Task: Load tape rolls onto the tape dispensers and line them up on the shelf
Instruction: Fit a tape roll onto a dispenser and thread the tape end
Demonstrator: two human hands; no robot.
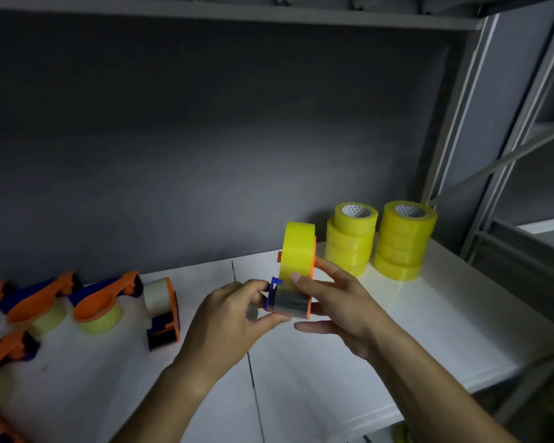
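**Inspector:** State what you hold and where it sits.

**Me:** One dispenser (293, 282), raised above the white shelf (429, 314) at mid-frame, with a yellow roll (298, 251) seated on it. My left hand (234, 311) pinches the blue front end between thumb and fingers; my right hand (330, 302) is curled round the orange frame, one fingertip resting on the tape.

**Inspector:** Handling?

**Me:** I judge it light. The plastic frame is stiff and takes a firm grip. The tape face looks glossy, likely slick outside and sticky on the loose end, so I would hold the frame, not the roll. The cutter end may carry a toothed blade; I cannot see it, so fingers stay on the sides.

**Inspector:** Stock?

**Me:** Two stacks of spare rolls (378, 241) stand near the right rear. Loaded dispensers (100, 302) lie at the left, not yet in a straight line.
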